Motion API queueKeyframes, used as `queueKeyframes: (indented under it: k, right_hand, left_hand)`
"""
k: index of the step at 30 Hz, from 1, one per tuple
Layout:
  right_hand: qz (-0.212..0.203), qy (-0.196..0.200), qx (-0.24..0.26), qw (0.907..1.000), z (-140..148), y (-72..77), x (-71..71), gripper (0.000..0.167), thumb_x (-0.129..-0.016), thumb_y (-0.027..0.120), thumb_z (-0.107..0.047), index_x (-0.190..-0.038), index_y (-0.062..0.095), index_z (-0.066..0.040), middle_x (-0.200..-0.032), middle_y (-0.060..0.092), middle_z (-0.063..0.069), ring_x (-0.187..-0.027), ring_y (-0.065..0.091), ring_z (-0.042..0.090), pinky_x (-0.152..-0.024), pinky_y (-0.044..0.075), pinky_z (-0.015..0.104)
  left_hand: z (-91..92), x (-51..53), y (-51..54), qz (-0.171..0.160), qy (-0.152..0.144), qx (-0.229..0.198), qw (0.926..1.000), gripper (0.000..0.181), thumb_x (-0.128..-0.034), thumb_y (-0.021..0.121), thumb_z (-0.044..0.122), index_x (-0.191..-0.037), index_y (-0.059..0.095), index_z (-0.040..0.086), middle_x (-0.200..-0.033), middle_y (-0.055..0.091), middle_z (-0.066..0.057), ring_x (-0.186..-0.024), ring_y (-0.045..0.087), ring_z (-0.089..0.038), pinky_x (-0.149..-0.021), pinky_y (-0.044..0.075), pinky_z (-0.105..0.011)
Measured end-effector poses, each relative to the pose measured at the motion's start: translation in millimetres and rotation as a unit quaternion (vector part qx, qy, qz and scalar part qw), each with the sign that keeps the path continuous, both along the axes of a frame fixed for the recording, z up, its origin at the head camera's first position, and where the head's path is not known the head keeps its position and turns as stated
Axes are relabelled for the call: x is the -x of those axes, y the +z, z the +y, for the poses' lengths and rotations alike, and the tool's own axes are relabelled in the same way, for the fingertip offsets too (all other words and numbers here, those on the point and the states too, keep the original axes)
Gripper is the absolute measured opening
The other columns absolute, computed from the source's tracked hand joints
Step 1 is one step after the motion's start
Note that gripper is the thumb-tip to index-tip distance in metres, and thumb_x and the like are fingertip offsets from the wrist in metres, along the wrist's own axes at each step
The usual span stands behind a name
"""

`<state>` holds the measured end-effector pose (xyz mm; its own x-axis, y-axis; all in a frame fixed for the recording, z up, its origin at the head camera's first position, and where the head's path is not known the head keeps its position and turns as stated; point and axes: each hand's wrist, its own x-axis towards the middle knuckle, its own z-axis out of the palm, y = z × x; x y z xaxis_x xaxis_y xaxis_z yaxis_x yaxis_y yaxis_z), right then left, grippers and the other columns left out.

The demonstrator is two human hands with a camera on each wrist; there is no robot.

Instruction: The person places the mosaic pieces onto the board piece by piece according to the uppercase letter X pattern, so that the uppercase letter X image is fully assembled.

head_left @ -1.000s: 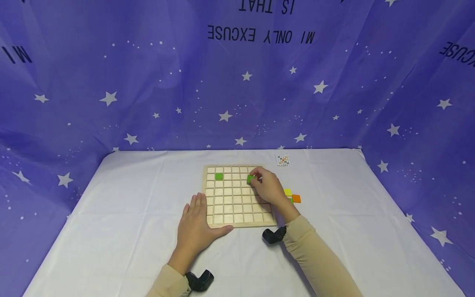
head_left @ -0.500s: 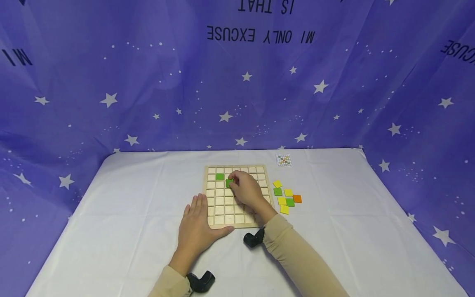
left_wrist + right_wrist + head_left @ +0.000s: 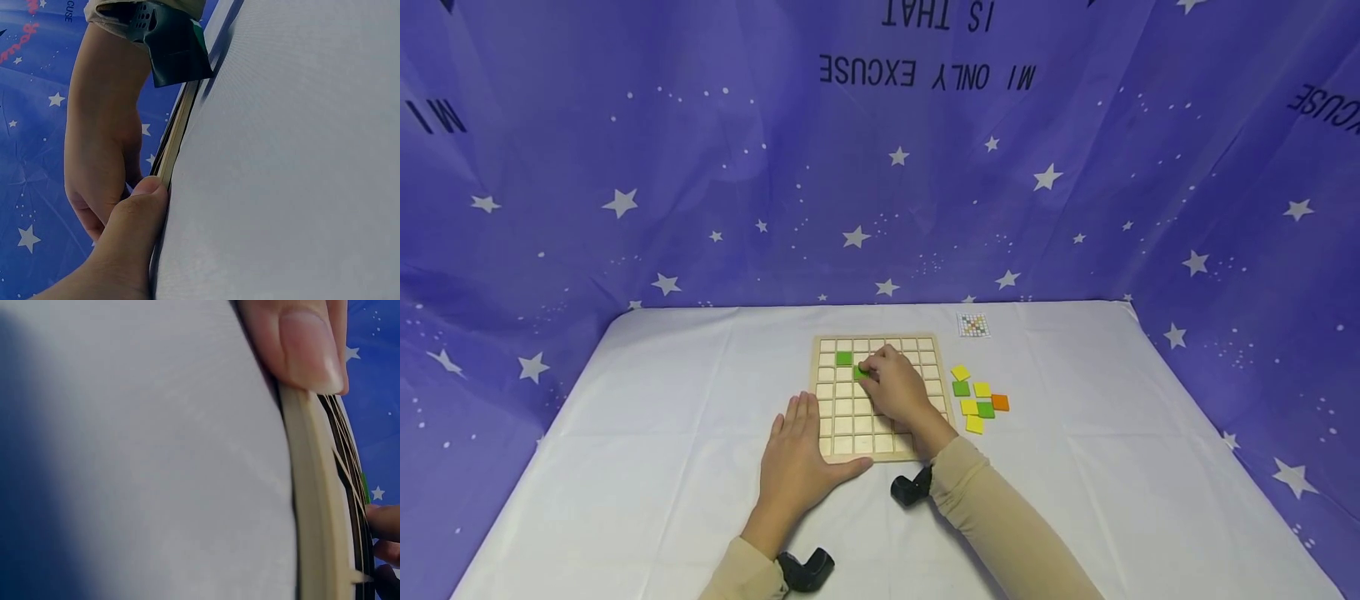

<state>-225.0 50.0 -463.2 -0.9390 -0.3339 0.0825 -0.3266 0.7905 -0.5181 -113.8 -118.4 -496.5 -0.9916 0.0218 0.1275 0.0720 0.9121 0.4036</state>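
Note:
A wooden grid board [image 3: 863, 423] lies on the white cloth, with one green tile [image 3: 844, 358] flat in a cell of its second row. The right hand [image 3: 898, 387] pinches another green tile [image 3: 859, 374] between thumb and fingertips, over a cell one row nearer and one column to the right; its fingers partly cover it. Spread along the board's left side and near edge, the left hand [image 3: 797, 458] has straight fingers and thumb. In the left wrist view, the left thumb [image 3: 134, 219] presses the board's rim [image 3: 177, 137]. Green also shows [image 3: 366, 487] in the right wrist view.
Right of the board lie loose yellow, green and orange tiles [image 3: 1000, 402]. A small printed pattern card [image 3: 973, 325] sits beyond the board's far right corner. Behind the table hangs a purple curtain [image 3: 880, 183] with stars.
The right hand has moved left across the board with its green tile, then lowered slightly, uncovering the loose tiles at the right. The left hand has stayed in place.

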Motion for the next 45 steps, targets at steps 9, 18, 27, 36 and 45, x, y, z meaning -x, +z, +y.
queueKeyframes:
  k: [9,18,27,36,45]
  right_hand:
    - [-0.012,0.051,0.070,0.9961,21.3,2.0,-8.8,0.023,-0.097,0.064,-0.018,-0.119,0.070,-0.015,-0.116,0.062,-0.002,-0.093,0.059,0.014,-0.082,0.054,0.031]
    - [-0.008,0.016,0.068,0.9975,81.8,12.7,-19.5,0.031,-0.096,0.067,-0.020,-0.127,0.066,-0.015,-0.106,0.065,-0.002,-0.081,0.054,0.010,-0.073,0.049,0.026]
    - [-0.013,-0.063,0.022,0.9977,155.3,8.1,-26.2,0.036,-0.095,0.068,-0.021,-0.130,0.063,-0.014,-0.105,0.063,0.001,-0.082,0.053,0.015,-0.070,0.047,0.029]
    - [-0.017,-0.113,-0.006,0.9934,212.8,-10.6,-36.7,0.040,-0.093,0.070,-0.020,-0.132,0.062,-0.011,-0.109,0.063,0.008,-0.094,0.057,0.022,-0.085,0.053,0.041]
    - [0.003,-0.105,-0.001,0.9944,219.2,-24.2,-41.4,0.037,-0.093,0.070,-0.024,-0.129,0.068,-0.015,-0.108,0.059,0.004,-0.099,0.052,0.022,-0.084,0.044,0.036]
  left_hand:
    - [0.5,-0.7,-0.5,0.002,0.003,-0.003,1.0000,0.140,-0.0616,0.053,0.096,-0.156,0.021,-0.003,-0.163,0.023,-0.018,-0.153,0.020,-0.032,-0.124,0.020,-0.052]
    - [0.8,-0.1,-0.3,-0.001,0.006,-0.006,1.0000,0.141,-0.0611,0.055,0.095,-0.156,0.021,-0.002,-0.164,0.022,-0.018,-0.153,0.020,-0.033,-0.124,0.020,-0.052]
    - [0.4,-0.9,-0.3,0.002,0.006,-0.011,0.9999,0.139,-0.0618,0.059,0.092,-0.156,0.021,-0.002,-0.164,0.022,-0.018,-0.153,0.019,-0.033,-0.124,0.020,-0.053]
    - [1.6,0.2,-2.8,0.004,0.003,-0.007,1.0000,0.138,-0.0622,0.057,0.093,-0.156,0.021,-0.001,-0.164,0.022,-0.018,-0.154,0.018,-0.033,-0.124,0.020,-0.053]
    - [1.3,0.3,-2.8,0.001,0.002,-0.008,1.0000,0.139,-0.0624,0.056,0.094,-0.156,0.020,-0.002,-0.164,0.021,-0.018,-0.154,0.017,-0.034,-0.124,0.019,-0.054]
